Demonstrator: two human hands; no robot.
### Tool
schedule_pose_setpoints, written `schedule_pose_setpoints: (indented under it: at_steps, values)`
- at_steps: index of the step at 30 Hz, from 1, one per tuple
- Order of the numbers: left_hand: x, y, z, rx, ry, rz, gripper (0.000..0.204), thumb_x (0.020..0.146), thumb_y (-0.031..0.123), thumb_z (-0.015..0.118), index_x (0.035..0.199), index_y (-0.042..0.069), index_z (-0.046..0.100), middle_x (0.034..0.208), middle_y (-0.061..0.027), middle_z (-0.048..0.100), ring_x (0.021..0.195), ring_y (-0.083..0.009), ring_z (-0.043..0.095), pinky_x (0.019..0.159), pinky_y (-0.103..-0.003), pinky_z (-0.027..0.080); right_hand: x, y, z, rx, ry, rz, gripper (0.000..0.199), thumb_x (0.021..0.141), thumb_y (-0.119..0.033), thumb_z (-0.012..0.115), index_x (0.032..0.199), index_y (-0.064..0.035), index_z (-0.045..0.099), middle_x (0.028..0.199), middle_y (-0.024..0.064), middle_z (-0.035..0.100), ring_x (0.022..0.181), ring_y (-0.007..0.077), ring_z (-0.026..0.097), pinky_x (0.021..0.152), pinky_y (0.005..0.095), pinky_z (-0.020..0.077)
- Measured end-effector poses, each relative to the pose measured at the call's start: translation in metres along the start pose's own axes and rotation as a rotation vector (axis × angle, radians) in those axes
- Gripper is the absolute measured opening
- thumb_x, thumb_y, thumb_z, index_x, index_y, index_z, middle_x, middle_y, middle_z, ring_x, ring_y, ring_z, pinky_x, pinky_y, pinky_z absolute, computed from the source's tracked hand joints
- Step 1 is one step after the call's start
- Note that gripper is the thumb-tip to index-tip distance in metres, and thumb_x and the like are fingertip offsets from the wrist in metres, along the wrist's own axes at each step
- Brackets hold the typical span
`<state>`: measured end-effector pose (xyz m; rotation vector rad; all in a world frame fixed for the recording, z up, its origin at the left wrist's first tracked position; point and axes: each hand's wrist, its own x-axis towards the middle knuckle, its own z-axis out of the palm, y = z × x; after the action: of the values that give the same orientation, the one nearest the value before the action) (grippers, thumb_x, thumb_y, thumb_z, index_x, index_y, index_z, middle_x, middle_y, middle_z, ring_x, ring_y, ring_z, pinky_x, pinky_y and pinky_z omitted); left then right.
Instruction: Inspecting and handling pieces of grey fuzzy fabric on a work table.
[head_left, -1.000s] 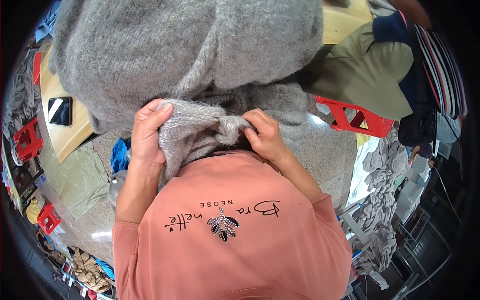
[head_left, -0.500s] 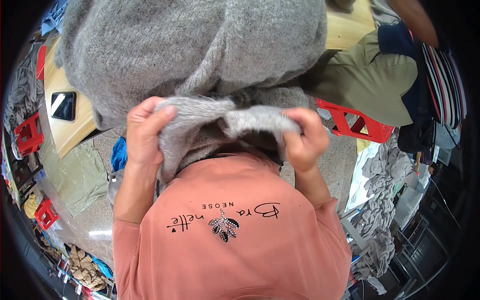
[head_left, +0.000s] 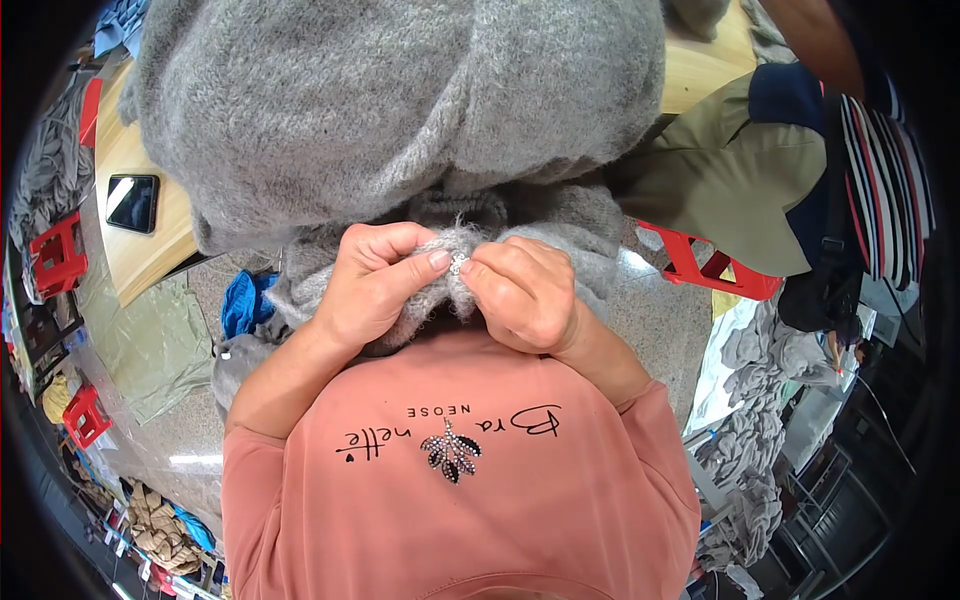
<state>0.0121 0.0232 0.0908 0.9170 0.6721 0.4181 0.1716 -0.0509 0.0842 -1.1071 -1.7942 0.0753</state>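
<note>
A bulky grey fuzzy knit garment (head_left: 400, 110) covers most of the wooden table and hangs over its near edge to my lap. My left hand (head_left: 375, 275) pinches a fold of the knit between thumb and fingers. Right beside it, my right hand (head_left: 525, 290) grips the same fold, thumb and curled fingers pressed together. Between the fingertips the cloth bunches up, and a small whitish patch shows there. Whether that patch is a seam or something separate, I cannot tell.
A dark phone (head_left: 132, 203) lies on the table's left part. On the right, a person in olive trousers (head_left: 725, 165) sits near a red stool (head_left: 710, 265). More red stools stand at left. Grey cloth heaps (head_left: 765, 360) lie at right, a blue cloth (head_left: 243, 305) at left.
Both hands have come together in front of my chest from wide apart. The stretch of knit between them is now bunched at the fingertips.
</note>
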Motion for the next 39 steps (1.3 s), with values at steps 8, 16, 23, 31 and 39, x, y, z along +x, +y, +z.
schedule_pose_setpoints:
  at_steps: [8, 16, 23, 31, 39]
  values:
    - [-0.002, -0.007, -0.001, 0.181, 0.101, 0.156, 0.010, 0.078, 0.000, 0.062, 0.087, -0.003, 0.063, 0.078, -0.0025, 0.063, 0.072, -0.0053, 0.054, 0.064, -0.020, 0.045, -0.003, 0.006, 0.010, 0.012, -0.046, 0.093, 0.015, 0.059, 0.001, 0.059, 0.074, 0.0020, 0.054, 0.071, 0.0109, 0.055, 0.051, 0.0199, 0.053, 0.042, 0.0283, 0.0426]
    - [-0.003, -0.013, -0.010, 0.400, 0.175, 0.273, 0.009, 0.075, -0.003, 0.063, 0.084, -0.001, 0.064, 0.076, -0.0029, 0.063, 0.070, -0.0046, 0.054, 0.062, -0.020, 0.044, 0.001, 0.016, 0.015, 0.278, -0.189, 0.303, 0.025, 0.062, 0.013, 0.051, 0.084, 0.0018, 0.054, 0.086, 0.0150, 0.057, 0.070, 0.0275, 0.058, 0.059, 0.0310, 0.0481]
    - [-0.004, -0.015, -0.011, 0.592, 0.173, 0.427, 0.012, 0.069, -0.007, 0.063, 0.078, -0.001, 0.063, 0.072, -0.0090, 0.063, 0.065, -0.0138, 0.059, 0.059, -0.023, 0.046, -0.003, 0.014, 0.015, 0.541, -0.227, 0.760, 0.025, 0.065, 0.008, 0.049, 0.088, 0.0017, 0.056, 0.079, 0.0134, 0.058, 0.070, 0.0223, 0.060, 0.062, 0.0296, 0.0466]
    - [-0.002, -0.013, -0.011, 0.734, 0.166, 0.555, 0.013, 0.067, -0.010, 0.061, 0.076, 0.000, 0.061, 0.072, -0.0111, 0.061, 0.063, -0.0188, 0.059, 0.054, -0.026, 0.046, -0.008, 0.017, 0.015, 0.479, -0.276, 0.636, 0.014, 0.065, 0.006, 0.053, 0.077, 0.0017, 0.058, 0.065, 0.0098, 0.054, 0.056, 0.0190, 0.054, 0.050, 0.0282, 0.0408]
    - [-0.002, -0.011, -0.006, 0.851, 0.194, 0.774, 0.025, 0.057, -0.016, 0.053, 0.076, 0.000, 0.059, 0.072, -0.0128, 0.059, 0.060, -0.0217, 0.058, 0.051, -0.027, 0.045, -0.007, 0.002, 0.014, 0.529, -0.189, 0.733, 0.009, 0.066, 0.007, 0.054, 0.073, 0.0023, 0.056, 0.062, 0.0055, 0.054, 0.053, 0.0109, 0.050, 0.047, 0.0259, 0.0390]
